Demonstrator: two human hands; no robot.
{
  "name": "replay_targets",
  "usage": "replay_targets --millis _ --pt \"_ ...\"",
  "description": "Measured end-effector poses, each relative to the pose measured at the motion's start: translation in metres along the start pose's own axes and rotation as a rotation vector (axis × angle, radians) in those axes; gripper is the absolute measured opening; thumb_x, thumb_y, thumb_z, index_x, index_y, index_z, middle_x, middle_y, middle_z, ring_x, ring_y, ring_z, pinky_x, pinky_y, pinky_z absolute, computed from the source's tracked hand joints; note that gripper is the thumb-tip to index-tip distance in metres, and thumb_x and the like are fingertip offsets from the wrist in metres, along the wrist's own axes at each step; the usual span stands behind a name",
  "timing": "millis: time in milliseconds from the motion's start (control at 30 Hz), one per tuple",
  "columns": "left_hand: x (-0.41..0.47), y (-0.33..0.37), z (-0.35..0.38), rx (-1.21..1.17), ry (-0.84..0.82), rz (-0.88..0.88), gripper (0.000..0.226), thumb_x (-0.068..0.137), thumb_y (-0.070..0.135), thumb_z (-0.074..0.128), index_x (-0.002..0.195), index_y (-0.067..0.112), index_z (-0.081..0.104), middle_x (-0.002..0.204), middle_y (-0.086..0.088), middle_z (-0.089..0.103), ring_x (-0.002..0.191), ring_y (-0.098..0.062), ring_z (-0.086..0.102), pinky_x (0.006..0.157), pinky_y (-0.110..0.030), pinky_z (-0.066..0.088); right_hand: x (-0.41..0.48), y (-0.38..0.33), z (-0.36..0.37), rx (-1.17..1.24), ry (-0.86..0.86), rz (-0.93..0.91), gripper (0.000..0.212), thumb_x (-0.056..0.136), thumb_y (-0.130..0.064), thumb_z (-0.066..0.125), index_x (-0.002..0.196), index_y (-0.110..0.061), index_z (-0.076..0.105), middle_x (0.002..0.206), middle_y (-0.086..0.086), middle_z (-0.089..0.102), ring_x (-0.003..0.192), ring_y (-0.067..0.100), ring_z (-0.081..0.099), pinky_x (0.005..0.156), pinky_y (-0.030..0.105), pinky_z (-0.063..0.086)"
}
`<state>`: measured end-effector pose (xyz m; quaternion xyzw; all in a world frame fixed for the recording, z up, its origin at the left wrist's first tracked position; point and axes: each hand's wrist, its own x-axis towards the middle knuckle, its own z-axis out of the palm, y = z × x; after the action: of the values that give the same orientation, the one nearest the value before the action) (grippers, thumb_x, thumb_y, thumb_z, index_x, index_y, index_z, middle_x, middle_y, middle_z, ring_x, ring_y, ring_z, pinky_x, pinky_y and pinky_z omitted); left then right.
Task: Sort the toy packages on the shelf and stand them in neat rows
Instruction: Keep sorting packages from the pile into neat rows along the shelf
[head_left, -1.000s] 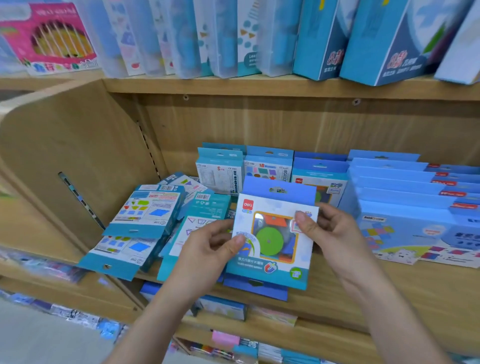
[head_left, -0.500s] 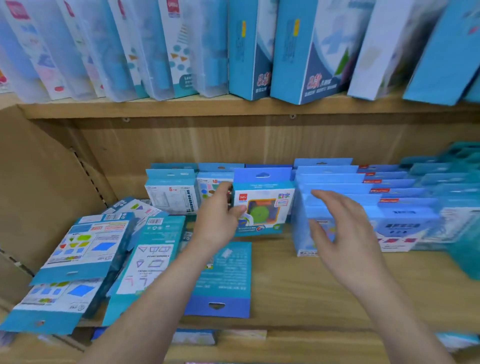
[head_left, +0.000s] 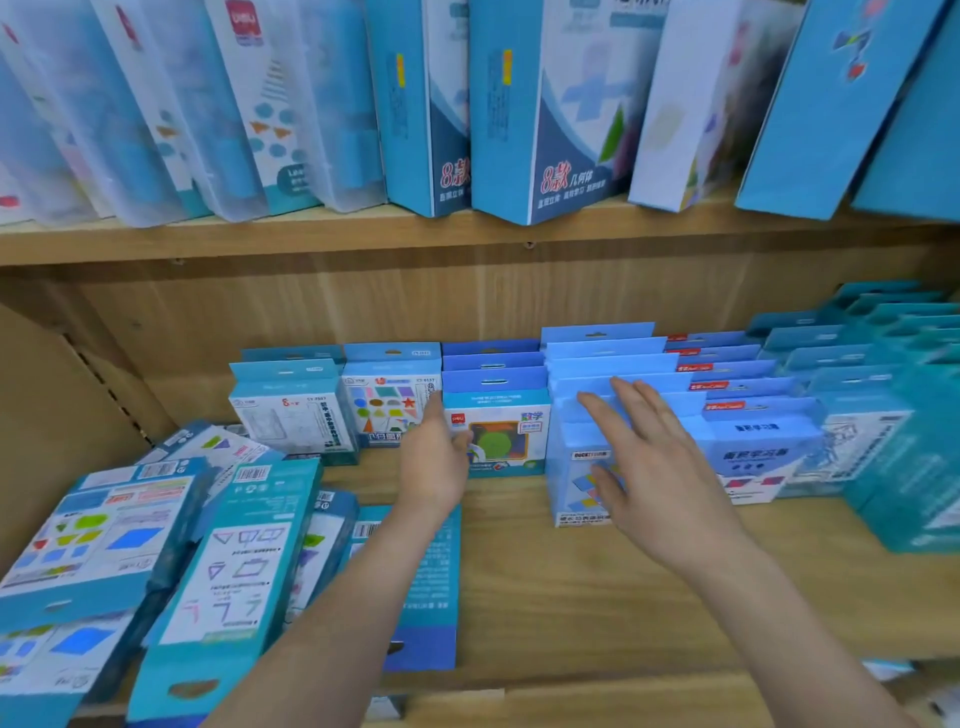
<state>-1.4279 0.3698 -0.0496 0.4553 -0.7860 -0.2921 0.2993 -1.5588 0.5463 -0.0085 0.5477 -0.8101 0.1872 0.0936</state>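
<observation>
left hand (head_left: 435, 460) pinches the upright green-circle package (head_left: 501, 441); right hand (head_left: 657, 467) hovers, fingers spread. a careless release could topple its row (head_left: 492, 361).

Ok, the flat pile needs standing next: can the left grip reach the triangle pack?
Probably yes: the triangle pack lies uncovered beside that forearm, though the left grip holds the circle pack.

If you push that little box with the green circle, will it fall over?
Probably, yes. The green-circle box stands upright and looks thin, so a push up high may tip it, though the boxes behind should catch it. It seems to be card with a clear window: likely light, stiff-ish, dentable.
</observation>
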Motion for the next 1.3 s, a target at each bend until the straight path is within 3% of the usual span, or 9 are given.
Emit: replay_targets --millis 133,333,533,667,833,967,1100,1200,1300 --pt "0.002 0.0 0.0 0.051 -0.029 -0.018 0.031 0.092 0.015 0.059 0.122 0.009 0.052 0.107 -0.007 0.068 0.1 -0.027 0.063 0.072 -0.024 0.041 0.001 0.002 -0.003 0.02 -0.025 -0.002 0.065 0.09 -0.025 0.057 0.147 -0.027 0.027 0.157 0.004 0.017 0.146 0.022 0.009 0.112 0.038 0.026" --pt "0.003 0.0 -0.004 0.078 -0.079 -0.043 0.035 0.091 0.021 0.06 0.124 0.013 0.051 0.108 -0.005 0.068 0.101 -0.026 0.063 0.078 -0.03 0.047 0.0 -0.004 -0.005 0.019 -0.036 0.024 0.063 0.089 -0.028 0.057 0.145 -0.03 0.029 0.157 0.001 0.019 0.146 0.019 0.009 0.109 0.045 0.026" --pt "-0.042 0.013 -0.05 0.116 -0.007 0.076 0.034 0.091 0.02 0.059 0.125 0.02 0.059 0.113 0.001 0.068 0.101 -0.017 0.062 0.078 -0.024 0.046 -0.004 -0.025 -0.008 0.138 0.159 -0.009 0.05 0.082 -0.021 0.068 0.13 -0.022 0.053 0.141 0.005 0.047 0.134 0.021 0.034 0.1 0.05 0.03" --pt "-0.1 0.0 -0.094 0.095 0.081 0.103 0.016 0.09 0.03 0.057 0.097 0.029 0.071 0.089 0.011 0.072 0.083 -0.013 0.066 0.072 -0.031 0.052 -0.006 -0.065 0.0 0.408 0.144 -0.097 0.043 0.084 -0.029 0.056 0.127 -0.023 0.056 0.133 -0.003 0.053 0.124 0.014 0.043 0.102 0.027 0.029" --pt "-0.147 -0.035 -0.128 0.17 0.188 0.008 0.02 0.088 0.033 0.05 0.098 0.03 0.067 0.083 0.009 0.072 0.076 -0.016 0.066 0.068 -0.035 0.052 -0.017 -0.116 0.032 0.578 -0.076 -0.178 0.039 0.086 -0.018 0.065 0.124 -0.023 0.058 0.127 -0.008 0.056 0.121 0.013 0.05 0.098 0.009 0.024" --pt "-0.164 -0.063 -0.146 0.391 0.313 0.044 0.017 0.082 0.029 0.064 0.098 0.026 0.068 0.101 0.008 0.068 0.096 -0.018 0.061 0.078 -0.031 0.053 -0.024 -0.147 0.054 0.63 -0.203 -0.249 0.035 0.086 -0.019 0.063 0.12 -0.026 0.059 0.122 -0.017 0.054 0.117 0.006 0.05 0.093 -0.001 0.021" --pt "-0.178 -0.086 -0.156 0.49 0.094 -0.142 0.075 0.071 0.057 0.07 0.137 0.034 0.039 0.151 0.003 0.028 0.138 -0.019 0.022 0.111 -0.033 0.027 -0.03 -0.17 0.066 0.641 -0.299 -0.346 0.039 0.086 -0.025 0.057 0.125 -0.031 0.055 0.13 -0.016 0.052 0.121 0.001 0.045 0.101 0.011 0.028" --pt "-0.184 -0.092 -0.16 0.533 0.0 -0.163 0.083 0.081 0.054 0.061 0.146 0.042 0.011 0.158 0.011 -0.003 0.144 -0.018 0.006 0.112 -0.03 0.024 -0.034 -0.183 0.072 0.629 -0.362 -0.413 0.046 0.09 -0.017 0.057 0.132 -0.032 0.047 0.137 -0.018 0.043 0.128 -0.001 0.037 0.106 0.011 0.023" --pt "-0.185 -0.098 -0.166 0.601 -0.036 -0.063 0.078 0.085 0.035 0.064 0.147 0.039 0.017 0.158 0.01 0.008 0.142 -0.021 0.019 0.105 -0.032 0.037 -0.035 -0.191 0.078 0.562 -0.41 -0.49 0.056 0.092 -0.016 0.053 0.141 -0.035 0.034 0.148 -0.018 0.027 0.138 0.002 0.02 0.109 0.01 0.011"
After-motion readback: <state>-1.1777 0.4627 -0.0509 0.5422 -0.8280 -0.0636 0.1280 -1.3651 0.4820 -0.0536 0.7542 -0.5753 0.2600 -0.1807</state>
